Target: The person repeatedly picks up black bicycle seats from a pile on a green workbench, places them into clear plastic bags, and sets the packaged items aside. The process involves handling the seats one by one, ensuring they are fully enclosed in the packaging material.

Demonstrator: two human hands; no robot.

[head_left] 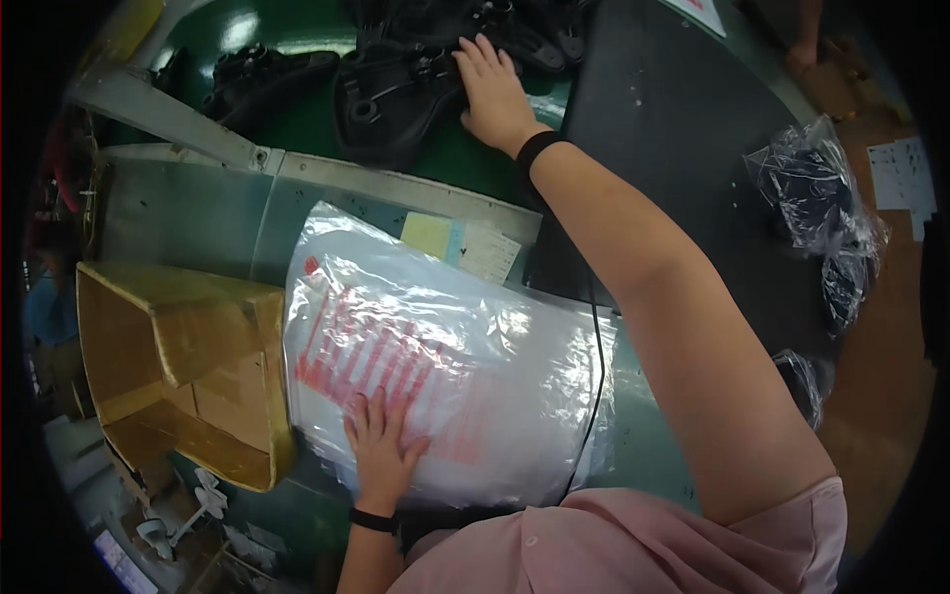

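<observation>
My left hand (381, 450) lies flat with its fingers spread on a stack of clear plastic bags (524, 396) printed in red. My right arm reaches far forward, and my right hand (495, 97) rests its outstretched fingers against a black moulded part (391, 109), shaped somewhat like a bicycle saddle. That part lies on a green surface (287, 139). More such black parts (475, 20) sit behind it, and another black part (262, 84) lies to its left. A black band circles each wrist.
An open yellow-brown box (183, 297) stands left of the bags. Paper slips (460, 246) lie beyond them. A black board (683, 139) extends under my right arm, with dark plastic-wrapped items (816, 198) at its right. A thin black cord (600, 366) crosses the bags. Another person's hand (804, 51) shows at far right.
</observation>
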